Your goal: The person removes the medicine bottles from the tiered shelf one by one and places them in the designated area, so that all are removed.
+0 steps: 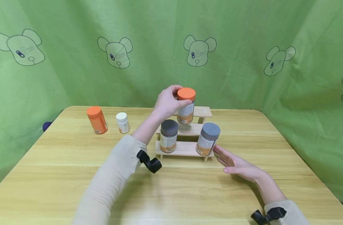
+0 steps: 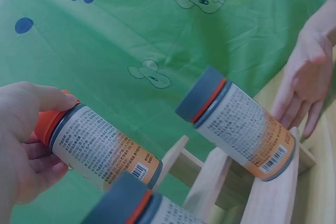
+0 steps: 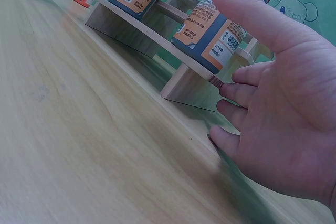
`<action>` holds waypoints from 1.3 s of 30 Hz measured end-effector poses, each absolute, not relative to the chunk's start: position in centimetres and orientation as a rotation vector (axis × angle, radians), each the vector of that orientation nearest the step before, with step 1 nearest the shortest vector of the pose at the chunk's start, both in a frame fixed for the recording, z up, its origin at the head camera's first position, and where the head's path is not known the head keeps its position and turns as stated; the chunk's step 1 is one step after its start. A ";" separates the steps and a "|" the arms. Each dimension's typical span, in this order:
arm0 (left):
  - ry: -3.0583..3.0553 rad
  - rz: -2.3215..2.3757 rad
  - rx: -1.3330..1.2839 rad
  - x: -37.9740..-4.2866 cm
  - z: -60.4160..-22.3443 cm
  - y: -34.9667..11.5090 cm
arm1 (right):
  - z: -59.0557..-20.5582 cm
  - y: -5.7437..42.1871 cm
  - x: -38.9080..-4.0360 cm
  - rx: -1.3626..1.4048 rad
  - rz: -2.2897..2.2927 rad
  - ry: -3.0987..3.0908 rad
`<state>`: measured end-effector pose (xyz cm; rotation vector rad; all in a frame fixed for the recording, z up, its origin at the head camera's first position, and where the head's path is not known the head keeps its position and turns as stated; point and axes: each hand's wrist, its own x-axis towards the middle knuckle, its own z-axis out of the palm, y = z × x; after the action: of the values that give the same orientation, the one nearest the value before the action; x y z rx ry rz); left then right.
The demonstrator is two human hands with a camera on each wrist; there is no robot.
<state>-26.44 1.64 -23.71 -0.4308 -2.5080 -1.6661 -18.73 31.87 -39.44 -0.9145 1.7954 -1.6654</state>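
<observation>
A tiered wooden rack [image 1: 185, 150] stands on the table. My left hand [image 1: 168, 103] grips a jar with an orange lid [image 1: 186, 109] round its lid, over the upper steps; the left wrist view shows this jar [image 2: 100, 148] tilted. Two grey-lidded jars sit on the lowest step, the left one [image 1: 168, 142] below my left wrist and the right one [image 1: 205, 145] at the step's right end. Beside that end is my right hand [image 1: 239, 165], fingers extended and holding nothing. In the right wrist view its fingertips [image 3: 229, 93] are right at the rack's end, below the jar.
Left of the rack, an orange bottle [image 1: 97, 121] and a smaller white bottle [image 1: 122, 123] stand on the wooden table [image 1: 188, 193]. A green curtain [image 1: 157, 50] with bear-head drawings hangs behind and at the sides.
</observation>
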 end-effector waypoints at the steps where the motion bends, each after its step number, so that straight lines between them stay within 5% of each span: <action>1: -2.498 -1.668 -0.429 -26.4 -23.5 1.5 | -39.4 31.9 -18.8 -0.918 -1.666 1.792; 39: -2.435 -1.555 -0.238 -23.8 -22.3 -12.9 | -39.3 31.9 -18.6 -0.928 -1.626 1.793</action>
<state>-23.76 -12.90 -22.26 -0.2382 -2.4345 -1.5554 -18.57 31.86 -39.33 -0.9282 1.7926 -1.6255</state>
